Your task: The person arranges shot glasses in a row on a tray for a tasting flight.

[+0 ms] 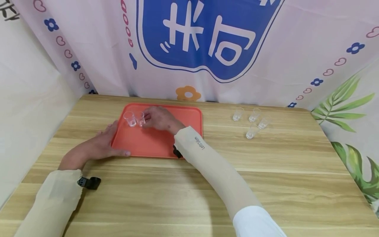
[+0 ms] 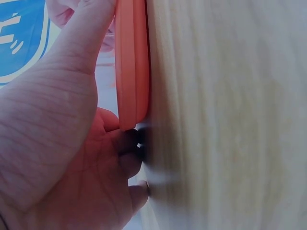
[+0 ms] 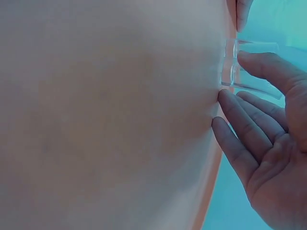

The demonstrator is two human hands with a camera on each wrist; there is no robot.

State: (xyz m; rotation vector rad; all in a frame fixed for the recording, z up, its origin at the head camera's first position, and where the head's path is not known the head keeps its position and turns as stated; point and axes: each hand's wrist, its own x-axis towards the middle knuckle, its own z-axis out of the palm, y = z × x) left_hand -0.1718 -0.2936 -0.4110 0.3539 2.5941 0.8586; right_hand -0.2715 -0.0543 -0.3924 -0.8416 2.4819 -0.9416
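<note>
A pale pink curtain (image 1: 97, 49) with a large blue emblem (image 1: 195, 36) hangs behind the far edge of a wood-grain table (image 1: 189, 197), and leaf-patterned fabric (image 1: 349, 108) stands at the right. A red tray (image 1: 157, 144) lies on the far, left-of-centre part of the table.

The left arm comes in from the near left in a beige sleeve (image 1: 50, 204), a black strap fitting (image 1: 90, 183) at its wrist. The left hand (image 1: 102, 143) is spread around the tray's near left corner: the thumb reaches right along the near rim, while the fingers point away along the left side. It is opened out, not clenched.

The right forearm slants from the near right toward the far left, in a lettered beige sleeve (image 1: 219, 174) below a white upper sleeve (image 1: 257, 222). It crosses above the tray's near right part. The right hand (image 1: 161, 119) is bent over the tray, pinching the right-hand clear cup (image 1: 140, 120), thumb against its side and the lower fingers extended. This cup stands upright in the tray's far left area, right beside the left-hand clear cup (image 1: 130, 119).

Four more clear cups (image 1: 250, 133) stand in a loose cluster on the table, well to the right of the tray.
</note>
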